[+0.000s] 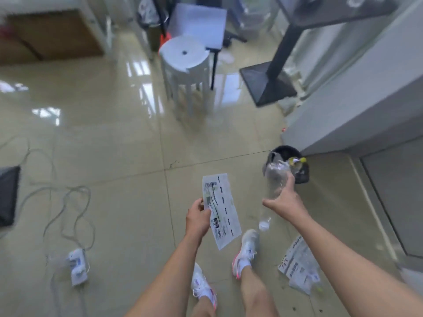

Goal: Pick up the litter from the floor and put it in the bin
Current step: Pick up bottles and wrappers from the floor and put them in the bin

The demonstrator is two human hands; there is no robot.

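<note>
Closest to me I see the white shoes (246, 250) on the glossy tiled floor (114, 156), and just to their right a crumpled printed plastic bag (299, 268) lying flat on the tiles. Off to the left a white power strip (77, 266) sits on the floor with its cable (68, 202) looping away from it. A little further out, the left hand (198, 219) pinches a printed plastic sheet (220, 207) by its left edge, thumb on top, the sheet held above the floor. The right hand (283, 200) has its fingers curled round a clear plastic bottle (273, 177), held slanted with the cap end down and the base up, close to the black bin (302, 177). The bin stands on the floor against the corner of a grey cabinet (343, 106), and inside it I make out what looks like a yellow-capped bottle (296, 161), though the blur leaves me unsure. Beyond stand a white round stool (185, 58) and the black pedestal base of a table (267, 88).
</note>
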